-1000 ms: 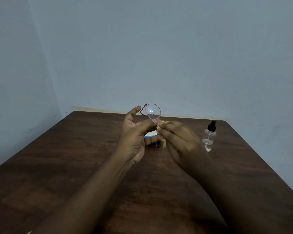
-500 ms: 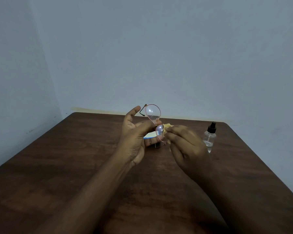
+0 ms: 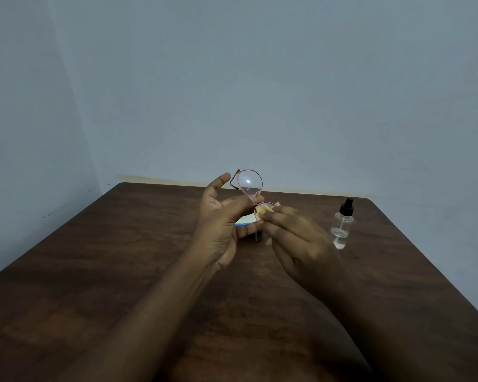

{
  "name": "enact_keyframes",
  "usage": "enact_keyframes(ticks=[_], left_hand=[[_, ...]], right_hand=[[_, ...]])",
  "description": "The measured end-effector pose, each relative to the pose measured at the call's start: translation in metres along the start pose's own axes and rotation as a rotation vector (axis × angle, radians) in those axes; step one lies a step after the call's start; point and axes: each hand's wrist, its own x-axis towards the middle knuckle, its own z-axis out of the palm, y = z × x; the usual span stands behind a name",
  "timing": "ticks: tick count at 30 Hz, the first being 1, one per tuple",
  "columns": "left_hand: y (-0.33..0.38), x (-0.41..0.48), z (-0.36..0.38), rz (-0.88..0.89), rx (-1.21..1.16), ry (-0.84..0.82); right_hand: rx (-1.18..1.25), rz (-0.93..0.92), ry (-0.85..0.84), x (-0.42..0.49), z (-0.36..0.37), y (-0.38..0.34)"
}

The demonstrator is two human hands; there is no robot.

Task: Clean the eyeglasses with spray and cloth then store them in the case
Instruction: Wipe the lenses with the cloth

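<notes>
Left hand [image 3: 218, 224] pinches eyeglasses [image 3: 250, 182] at the bridge; right hand [image 3: 298, 238] pinches cloth [image 3: 265, 209].

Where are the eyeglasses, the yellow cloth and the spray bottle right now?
eyeglasses [image 3: 249, 182]: head view, centre of the upper lens.
yellow cloth [image 3: 263, 210]: head view, exposed patch at the lower lens.
spray bottle [image 3: 342, 230]: head view, clear body.

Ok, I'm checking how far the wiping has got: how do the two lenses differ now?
The upper lens is bare, with a glint; the lower lens is mostly covered by the yellow cloth. The upper lens stands clear above the left hand; the right hand pinches the lower lens through the cloth. Both belong to the pink-rimmed eyeglasses the left hand holds.
</notes>
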Motion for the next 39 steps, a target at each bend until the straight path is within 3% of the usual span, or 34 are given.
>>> enact_keyframes(ticks=[8,15,25,32,39], left_hand=[[0.003,0.002,-0.002,0.008,-0.045,0.021],[0.004,0.002,0.000,0.007,-0.013,0.024],[-0.001,0.000,0.000,-0.010,-0.013,0.006],[0.000,0.000,-0.001,0.006,-0.011,-0.022],[-0.003,0.002,-0.003,0.011,0.056,-0.026]], right_hand=[[0.057,0.156,-0.023,0.005,-0.004,0.008],[-0.026,0.011,-0.087,0.006,-0.010,0.003],[-0.052,-0.040,-0.119,0.008,-0.011,-0.003],[0.151,0.222,0.012,0.004,-0.002,0.005],[0.735,0.752,0.135,0.011,-0.005,0.009]])
